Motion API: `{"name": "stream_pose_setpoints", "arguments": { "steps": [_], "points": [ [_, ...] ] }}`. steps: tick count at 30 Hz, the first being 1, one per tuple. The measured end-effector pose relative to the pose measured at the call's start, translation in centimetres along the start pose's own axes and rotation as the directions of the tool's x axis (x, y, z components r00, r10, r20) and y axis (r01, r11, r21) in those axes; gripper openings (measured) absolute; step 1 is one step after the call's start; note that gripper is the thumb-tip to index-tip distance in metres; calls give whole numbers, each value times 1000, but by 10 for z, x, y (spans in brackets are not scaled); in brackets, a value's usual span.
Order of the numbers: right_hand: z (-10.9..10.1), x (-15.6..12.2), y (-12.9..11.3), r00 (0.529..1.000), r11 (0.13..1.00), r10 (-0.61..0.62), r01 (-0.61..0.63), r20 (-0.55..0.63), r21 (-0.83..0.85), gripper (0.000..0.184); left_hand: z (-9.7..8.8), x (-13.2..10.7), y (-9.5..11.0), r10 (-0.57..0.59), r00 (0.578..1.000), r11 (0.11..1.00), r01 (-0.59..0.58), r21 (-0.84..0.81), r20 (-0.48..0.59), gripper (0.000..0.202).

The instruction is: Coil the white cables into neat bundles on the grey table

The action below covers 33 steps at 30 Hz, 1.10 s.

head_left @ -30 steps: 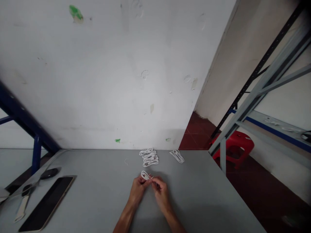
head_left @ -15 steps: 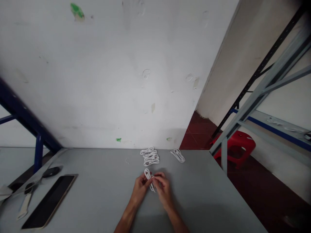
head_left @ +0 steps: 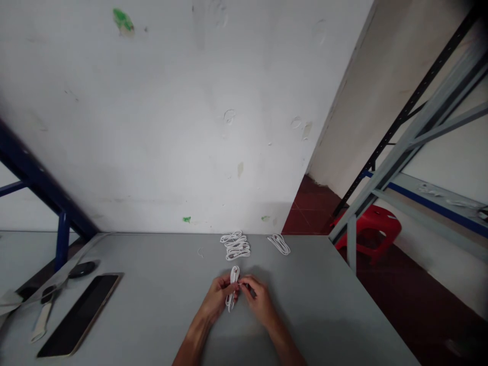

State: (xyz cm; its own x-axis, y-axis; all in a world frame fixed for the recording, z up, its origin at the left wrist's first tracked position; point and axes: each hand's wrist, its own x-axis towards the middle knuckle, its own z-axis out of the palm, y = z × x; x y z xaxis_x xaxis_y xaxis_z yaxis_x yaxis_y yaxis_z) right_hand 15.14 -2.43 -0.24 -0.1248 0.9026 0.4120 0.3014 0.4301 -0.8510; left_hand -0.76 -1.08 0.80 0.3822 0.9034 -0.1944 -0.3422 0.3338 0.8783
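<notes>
white looped cable [head_left: 233, 288] in left hand [head_left: 218, 299]

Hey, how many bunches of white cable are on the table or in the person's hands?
3: a stacked pile by the wall, possibly several cables; a smaller coil right of it; a looped bunch in the left hand.

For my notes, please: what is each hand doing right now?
Left hand: closed, holding the looped white cable.
Right hand: closed, pinching the cable's dark end.
</notes>
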Motion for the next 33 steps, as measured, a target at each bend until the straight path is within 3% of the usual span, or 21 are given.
{"name": "stream_pose_setpoints", "arguments": {
  "steps": [6, 14, 20, 24, 28, 30, 33],
  "points": [
    [6, -5, 8, 1000, 998, 2, 0, 29, -69, 21, -5, -1, -1, -14, 999, 1000, 13, 25, 46, 36],
    [6, -4, 1, 990, 994, 109, -108, -89, 17, 28, -1, -4, 3, -9, 993, 987, -10, 163, 118, 45],
    [19, -7, 7, 943, 949, 294, -268, -154, 167, 37, -1, 5, -14, 93, 995, 980, -84, 181, -46, 53],
    [30, -5, 13, 854, 805, 499, -394, -146, 444, 42, 2, 9, -19, 153, 982, 959, -121, 256, -110, 53],
    [30, 1, 10, 795, 660, 601, -430, -89, 616, 41, 5, 11, -15, 207, 966, 915, -136, 379, -154, 53],
    [30, 2, 8, 799, 646, 598, -427, -72, 633, 39, 4, 11, -13, 219, 961, 903, -133, 409, -169, 53],
    [28, 3, 7, 845, 711, 530, -397, -70, 581, 38, 2, 12, -14, 183, 971, 922, -114, 371, -156, 54]
  ]
}}
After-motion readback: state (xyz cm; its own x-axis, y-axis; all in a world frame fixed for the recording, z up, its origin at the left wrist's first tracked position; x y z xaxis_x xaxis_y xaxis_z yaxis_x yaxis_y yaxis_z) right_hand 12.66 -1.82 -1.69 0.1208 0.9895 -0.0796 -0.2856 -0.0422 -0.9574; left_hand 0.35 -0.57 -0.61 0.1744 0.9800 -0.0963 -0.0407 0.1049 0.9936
